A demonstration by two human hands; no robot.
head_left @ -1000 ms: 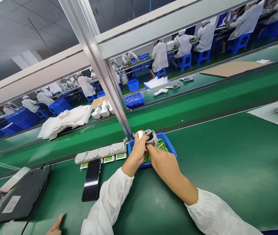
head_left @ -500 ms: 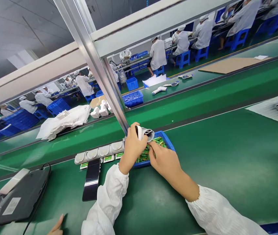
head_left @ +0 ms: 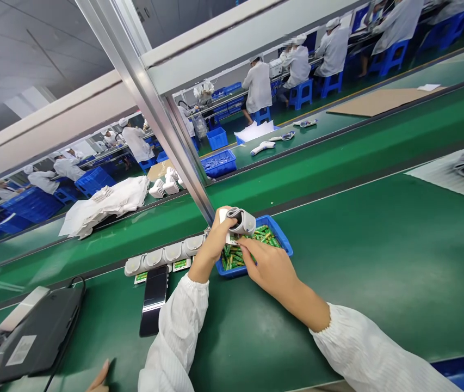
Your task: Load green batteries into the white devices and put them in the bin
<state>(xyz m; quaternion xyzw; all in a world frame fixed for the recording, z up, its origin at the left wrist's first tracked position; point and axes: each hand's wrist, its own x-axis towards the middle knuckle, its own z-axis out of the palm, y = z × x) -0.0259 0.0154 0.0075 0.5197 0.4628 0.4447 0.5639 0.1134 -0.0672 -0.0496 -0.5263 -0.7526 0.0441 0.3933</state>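
Light was bright and even, from overhead; the green bench [head_left: 378,245] showed a broad pale sheen, a glare streak crossed the phone [head_left: 152,305], and only a soft shadow lay under the right hand [head_left: 270,267]. Wide-angle distortion bowed the metal post [head_left: 154,120] and slanted lines toward the edges. The white device [head_left: 243,220] in the left hand [head_left: 212,245] was sharp; distant workers [head_left: 258,87] lacked detail.

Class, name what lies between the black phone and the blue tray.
The head view shows the person's left forearm, in its white sleeve, lying between the black phone and the blue tray.
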